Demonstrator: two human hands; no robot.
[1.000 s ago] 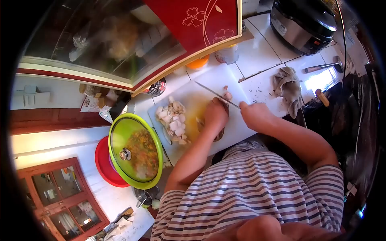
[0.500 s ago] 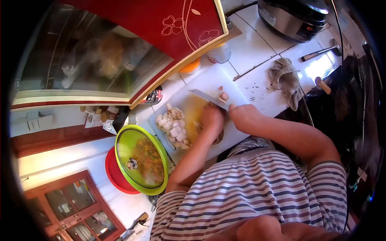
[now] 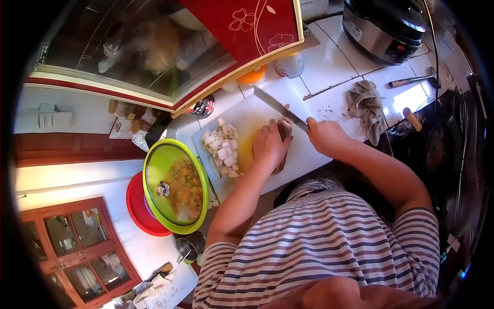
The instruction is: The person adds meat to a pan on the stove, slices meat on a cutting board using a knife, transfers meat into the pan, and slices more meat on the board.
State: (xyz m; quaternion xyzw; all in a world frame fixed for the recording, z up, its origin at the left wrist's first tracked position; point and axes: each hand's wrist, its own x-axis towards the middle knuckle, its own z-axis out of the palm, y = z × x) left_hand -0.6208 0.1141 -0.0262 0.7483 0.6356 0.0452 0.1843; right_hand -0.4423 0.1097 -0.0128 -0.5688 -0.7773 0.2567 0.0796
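Note:
A pale cutting board (image 3: 303, 154) lies on the tiled counter in front of my body. My left hand (image 3: 270, 146) is closed around a brownish piece of food (image 3: 282, 164), pressing it on the board. The handle of a knife (image 3: 280, 108) is in my right hand (image 3: 327, 138); its blade points up and left, just beyond the food. To the left of my left hand, a pile of pale sliced pieces (image 3: 223, 148) rests on the board.
At the left stands a green-rimmed bowl (image 3: 205, 203) under a glass lid, overlapping a red basin (image 3: 135, 206). A rice cooker (image 3: 383, 31), a grey cloth (image 3: 365, 105) and a wooden-handled tool (image 3: 406, 82) are at the upper right. A red-framed cabinet (image 3: 221, 26) overhangs the board.
The knife has lifted away from the food, its blade now apart from my left hand. My left hand's fingers have shifted on the food. The whole view has moved slightly.

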